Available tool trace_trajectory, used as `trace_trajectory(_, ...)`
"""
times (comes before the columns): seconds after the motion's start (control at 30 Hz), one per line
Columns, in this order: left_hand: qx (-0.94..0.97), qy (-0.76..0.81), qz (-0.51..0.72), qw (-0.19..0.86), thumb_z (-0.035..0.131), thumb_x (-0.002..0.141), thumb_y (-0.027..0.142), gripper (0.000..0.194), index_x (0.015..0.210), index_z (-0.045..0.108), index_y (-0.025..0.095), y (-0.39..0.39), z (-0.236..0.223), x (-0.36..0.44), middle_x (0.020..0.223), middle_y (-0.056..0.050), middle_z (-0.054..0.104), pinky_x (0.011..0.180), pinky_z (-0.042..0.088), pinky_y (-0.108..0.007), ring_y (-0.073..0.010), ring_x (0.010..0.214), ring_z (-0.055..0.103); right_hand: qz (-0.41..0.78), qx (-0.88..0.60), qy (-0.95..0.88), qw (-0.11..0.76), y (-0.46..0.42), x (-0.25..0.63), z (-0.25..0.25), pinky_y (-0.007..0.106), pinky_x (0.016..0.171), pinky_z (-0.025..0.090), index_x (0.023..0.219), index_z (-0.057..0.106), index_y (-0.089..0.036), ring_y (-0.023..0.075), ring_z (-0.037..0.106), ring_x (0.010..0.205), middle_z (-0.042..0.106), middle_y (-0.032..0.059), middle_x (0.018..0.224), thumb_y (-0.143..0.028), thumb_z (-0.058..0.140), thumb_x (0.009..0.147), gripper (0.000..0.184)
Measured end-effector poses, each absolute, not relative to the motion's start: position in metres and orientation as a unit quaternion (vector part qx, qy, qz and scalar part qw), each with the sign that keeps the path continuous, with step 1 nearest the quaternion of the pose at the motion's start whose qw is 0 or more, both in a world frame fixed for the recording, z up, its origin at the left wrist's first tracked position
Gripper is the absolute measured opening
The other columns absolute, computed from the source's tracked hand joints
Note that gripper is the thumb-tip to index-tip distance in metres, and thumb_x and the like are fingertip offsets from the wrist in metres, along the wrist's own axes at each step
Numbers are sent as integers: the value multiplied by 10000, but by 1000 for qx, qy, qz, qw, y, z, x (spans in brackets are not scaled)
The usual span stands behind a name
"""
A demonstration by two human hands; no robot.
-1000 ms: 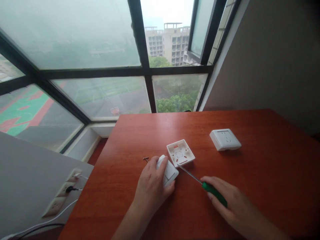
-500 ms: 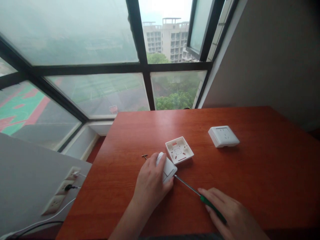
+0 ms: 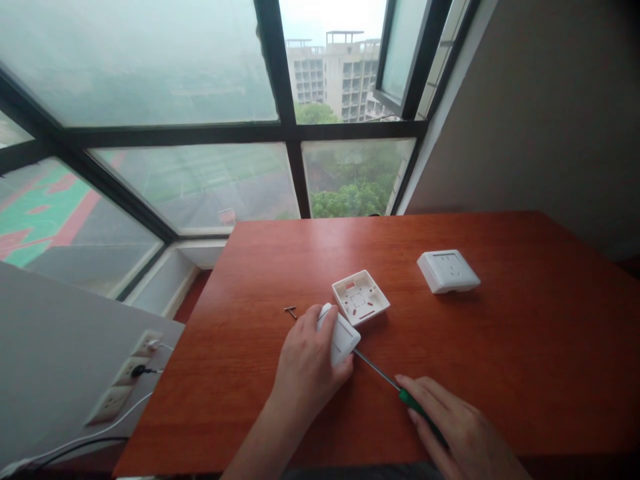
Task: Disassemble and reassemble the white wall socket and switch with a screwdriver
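Note:
My left hand (image 3: 311, 353) is closed around a white wall switch panel (image 3: 344, 337), gripping it by its edges just above the table. My right hand (image 3: 453, 417) holds a screwdriver (image 3: 411, 401) by its green handle. Its metal shaft slants up and left, and the tip meets the panel's lower right edge; the exact point of contact is too small to make out. Right behind the panel lies an open white mounting box (image 3: 361, 297), hollow side up. A couple of screws (image 3: 291, 311) rest to the left of my left hand's fingers.
A white socket on its box (image 3: 449, 271) sits toward the back right of the reddish wooden table (image 3: 525, 333). Framed windows (image 3: 295, 133) stand behind the table. Wall sockets (image 3: 111, 404) with plugged-in cables are on the low wall at left.
My left hand and the switch panel have shifted slightly right. The screwdriver tip stays at the panel's edge, and my right hand has hardly moved.

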State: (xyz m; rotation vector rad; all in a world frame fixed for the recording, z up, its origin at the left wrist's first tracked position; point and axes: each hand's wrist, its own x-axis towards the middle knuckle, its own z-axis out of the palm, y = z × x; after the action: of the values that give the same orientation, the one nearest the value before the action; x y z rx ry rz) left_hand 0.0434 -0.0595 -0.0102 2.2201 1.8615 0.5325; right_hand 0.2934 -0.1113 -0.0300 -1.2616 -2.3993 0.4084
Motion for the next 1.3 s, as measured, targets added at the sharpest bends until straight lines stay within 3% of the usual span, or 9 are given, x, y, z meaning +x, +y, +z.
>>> trace_trajectory(0.23, 753, 611, 201, 138, 720, 719, 346, 695, 1348, 440, 253, -60, -8, 38, 1341, -125, 499, 1005, 449, -475, -333, 1186, 524, 171, -460, -845, 214, -112, 296, -24, 207, 830, 571, 1212, 612, -211, 181, 696, 1007, 721, 63, 1126, -215, 477, 908, 333)
trace_trajectory(0.5, 741, 590, 253, 195, 667, 800, 361, 623, 1366, 427, 259, -54, 2, 22, 1368, -120, 500, 1012, 460, -444, -299, 1222, 528, 179, -481, -831, 215, -114, 299, -26, 242, 846, 574, 1207, 641, -230, 198, 696, 1010, 716, 52, 1144, -267, 512, 894, 340)
trace_trajectory(0.67, 729, 615, 277, 119, 602, 853, 359, 590, 1391, 387, 248, -30, 12, -20, 1423, -116, 451, 1092, 376, -462, -290, 1317, 437, 157, -483, -830, 229, -113, 300, -22, 235, 815, 583, 1192, 641, -207, 195, 711, 968, 730, 58, 1106, -288, 509, 898, 332)
trace_trajectory(0.77, 737, 638, 216, 55, 630, 817, 358, 607, 1367, 415, 213, -10, 6, -46, 1395, -137, 476, 1073, 375, -496, -317, 1286, 460, 147, -475, -837, 228, -112, 302, -23, 234, 793, 591, 1143, 662, -194, 195, 721, 933, 742, 63, 1068, -294, 497, 904, 307)
trace_trajectory(1.03, 753, 644, 132, 27, 614, 835, 391, 582, 1355, 424, 211, 3, -13, -49, 1423, -143, 457, 1107, 237, -596, -326, 1308, 423, 153, -486, -833, 215, -109, 310, -22, 274, 828, 593, 1162, 664, -234, 212, 709, 975, 729, 46, 1113, -313, 534, 891, 311)
trace_trajectory(1.3, 737, 648, 194, 10, 580, 869, 341, 409, 1241, 535, 178, 3, -6, -61, 1363, -143, 496, 1058, 395, -487, -311, 1254, 484, 201, -500, -822, 185, -103, 308, -16, 238, 857, 571, 1158, 672, -225, 185, 698, 1004, 724, 40, 1126, -303, 521, 904, 306)
